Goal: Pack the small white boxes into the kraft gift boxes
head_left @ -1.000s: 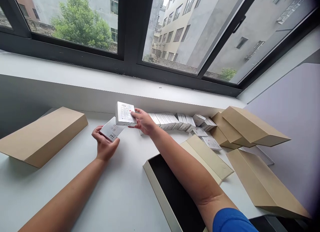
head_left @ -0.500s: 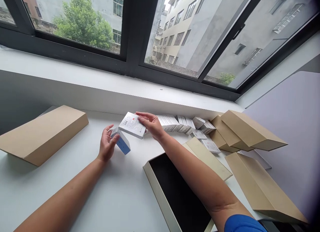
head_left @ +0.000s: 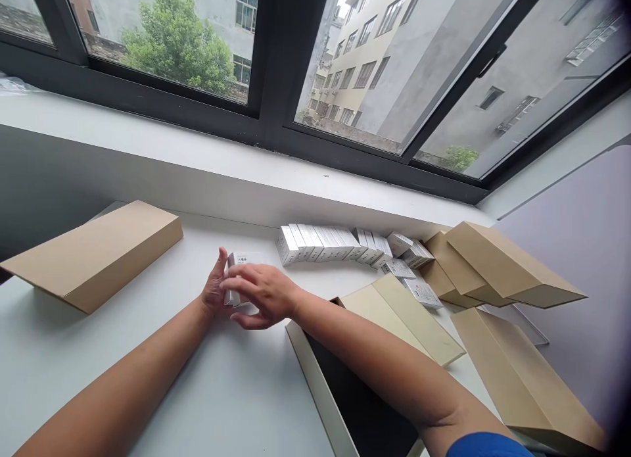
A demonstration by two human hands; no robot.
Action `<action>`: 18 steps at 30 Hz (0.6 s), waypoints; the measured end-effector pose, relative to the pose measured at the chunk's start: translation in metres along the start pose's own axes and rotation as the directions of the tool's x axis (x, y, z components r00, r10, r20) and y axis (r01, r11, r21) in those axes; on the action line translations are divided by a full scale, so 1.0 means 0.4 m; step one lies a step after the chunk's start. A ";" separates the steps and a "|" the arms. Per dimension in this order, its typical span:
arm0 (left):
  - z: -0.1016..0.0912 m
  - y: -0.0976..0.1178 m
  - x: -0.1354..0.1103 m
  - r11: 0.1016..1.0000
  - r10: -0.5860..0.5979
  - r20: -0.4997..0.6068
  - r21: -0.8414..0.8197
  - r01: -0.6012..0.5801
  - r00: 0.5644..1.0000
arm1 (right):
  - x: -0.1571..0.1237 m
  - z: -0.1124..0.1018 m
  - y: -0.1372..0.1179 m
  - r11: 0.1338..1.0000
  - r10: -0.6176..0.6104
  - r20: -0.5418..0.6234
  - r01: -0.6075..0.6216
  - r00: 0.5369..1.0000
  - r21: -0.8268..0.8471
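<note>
Small white printed cartons [head_left: 245, 258] stand in front of my left hand [head_left: 214, 289], their ends against its palm. Its thumb points up beside them and its other fingers are mostly hidden; the hand cups the cartons. My right hand [head_left: 266, 292] reaches across from the right, fingers spread and bent over the cartons' near side, covering much of them. How many cartons are there is hidden. A row of similar white cartons [head_left: 315, 243] stands on the table behind my right hand. Below my right forearm lies an open box [head_left: 315, 384] with a black inside.
A brown cardboard box [head_left: 113, 246] lies at the left. More brown boxes [head_left: 513, 263] are stacked at the right, with another brown box [head_left: 527, 371] nearer me. Loose white cartons [head_left: 421, 292] lie beside the cream flap [head_left: 409, 319]. A window sill [head_left: 221, 161] runs behind the table.
My right hand has brought its white carton left and down to the cartons at my left hand, and its fingers have spread. The view has shifted slightly.
</note>
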State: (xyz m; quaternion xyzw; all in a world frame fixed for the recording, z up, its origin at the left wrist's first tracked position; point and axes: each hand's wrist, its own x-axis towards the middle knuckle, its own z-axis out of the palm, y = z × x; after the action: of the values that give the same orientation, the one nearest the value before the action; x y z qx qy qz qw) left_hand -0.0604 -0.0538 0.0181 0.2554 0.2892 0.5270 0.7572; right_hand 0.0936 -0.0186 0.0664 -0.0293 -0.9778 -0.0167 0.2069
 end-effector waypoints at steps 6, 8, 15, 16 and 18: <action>-0.005 0.001 -0.004 0.999 -0.039 -0.003 0.012 0.039 0.999 | -0.016 -0.041 0.023 0.904 0.364 0.046 -0.365 0.930 0.221; -0.014 -0.006 0.000 0.999 -0.032 -0.047 0.031 0.034 0.998 | -0.018 -0.044 0.025 0.856 0.406 0.168 -0.438 0.898 0.274; -0.048 -0.001 0.011 0.983 -0.021 -0.107 0.177 0.040 0.994 | 0.033 -0.013 -0.008 0.787 0.590 0.212 -0.613 0.779 0.062; -0.046 0.007 0.012 0.977 -0.017 -0.102 0.212 0.038 0.995 | 0.037 -0.005 -0.012 0.763 0.627 0.216 -0.646 0.749 0.025; -0.036 0.021 0.012 0.960 0.012 -0.105 0.281 0.018 0.994 | 0.036 0.004 -0.012 0.726 0.670 0.234 -0.688 0.705 -0.004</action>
State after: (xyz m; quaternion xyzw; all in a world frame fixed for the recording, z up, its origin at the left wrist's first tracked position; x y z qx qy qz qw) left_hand -0.0749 -0.0455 0.0130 0.3318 0.4014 0.4920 0.6976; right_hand 0.0795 -0.0226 0.0705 -0.3800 -0.9146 0.1045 0.0905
